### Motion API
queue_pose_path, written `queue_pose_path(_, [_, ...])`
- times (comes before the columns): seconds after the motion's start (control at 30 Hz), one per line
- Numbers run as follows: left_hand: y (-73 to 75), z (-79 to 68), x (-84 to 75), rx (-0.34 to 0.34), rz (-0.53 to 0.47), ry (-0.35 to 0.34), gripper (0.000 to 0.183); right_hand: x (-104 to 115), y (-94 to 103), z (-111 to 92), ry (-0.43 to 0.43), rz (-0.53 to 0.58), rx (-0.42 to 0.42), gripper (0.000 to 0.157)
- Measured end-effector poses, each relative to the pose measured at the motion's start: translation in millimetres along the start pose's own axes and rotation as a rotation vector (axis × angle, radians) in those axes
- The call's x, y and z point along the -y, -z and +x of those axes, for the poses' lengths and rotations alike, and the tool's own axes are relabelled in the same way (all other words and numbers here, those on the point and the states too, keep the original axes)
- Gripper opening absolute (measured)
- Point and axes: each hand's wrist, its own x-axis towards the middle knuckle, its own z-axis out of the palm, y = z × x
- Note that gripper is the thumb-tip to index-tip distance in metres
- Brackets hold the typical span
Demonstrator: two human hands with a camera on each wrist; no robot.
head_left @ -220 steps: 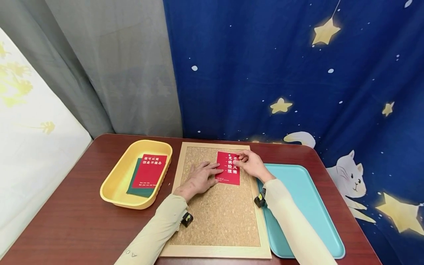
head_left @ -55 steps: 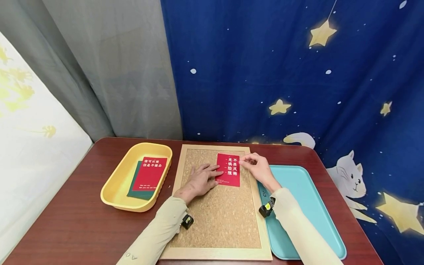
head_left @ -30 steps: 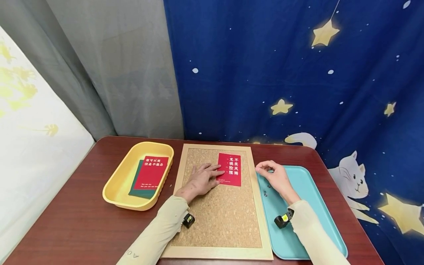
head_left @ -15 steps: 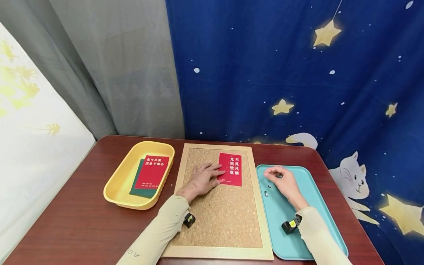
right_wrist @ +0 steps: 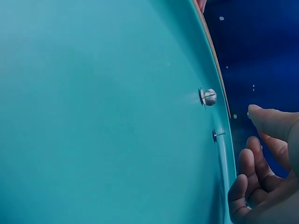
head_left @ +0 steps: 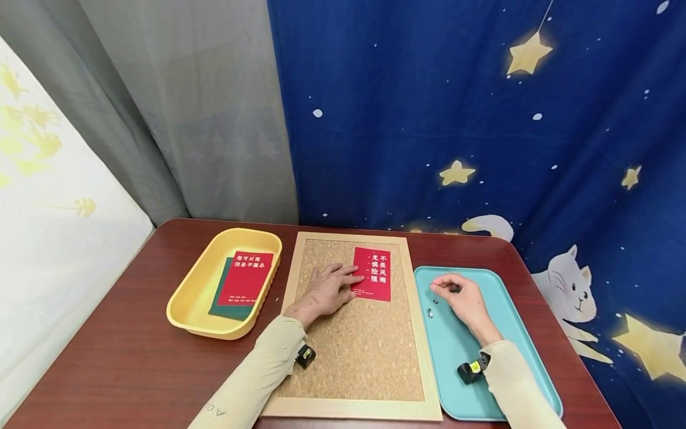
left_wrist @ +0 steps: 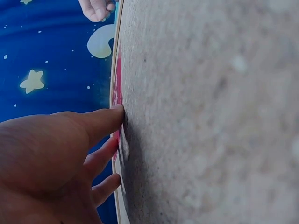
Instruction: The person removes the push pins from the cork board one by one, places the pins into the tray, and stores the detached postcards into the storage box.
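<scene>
A red card with white characters [head_left: 382,286] lies on the cork board [head_left: 375,351] near its top right. My left hand [head_left: 326,293] rests on the board, fingers spread, with fingertips on the card's left edge. My right hand [head_left: 465,301] is over the blue-green tray [head_left: 471,405], thumb and forefinger together. In the right wrist view, a small shiny thumbtack [right_wrist: 249,115] shows at the thumb tip, mostly hidden, and the other fingers curl toward the palm. Two silver thumbtacks, one nearer [right_wrist: 209,97] and one farther [right_wrist: 216,135], sit on the tray below this hand.
A yellow basket [head_left: 187,298] stands left of the board, holding a red card [head_left: 245,281] over a dark green card [head_left: 227,311]. The board's wooden frame [head_left: 354,409] borders the tray on the right. Curtains hang behind the brown table [head_left: 123,333].
My right hand has moved from the red card's right edge rightward over the tray, uncovering the thumbtacks there. In the last half second it shifts only slightly. My left hand stays on the card.
</scene>
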Motion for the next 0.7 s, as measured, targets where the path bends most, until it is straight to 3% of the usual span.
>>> queue_pose_path(0.5, [-0.3, -0.6, -1.4, 0.001, -0.017, 0.014, 0.044, -0.9, -1.1, -3.8, -0.014, 0.027, -0.013, 0.025])
queue_pose_path(0.7, [0.1, -0.5, -1.6, -0.001, -0.004, 0.010, 0.044, 0.8, -2.1, -5.7, 0.026, -0.006, -0.012, 0.024])
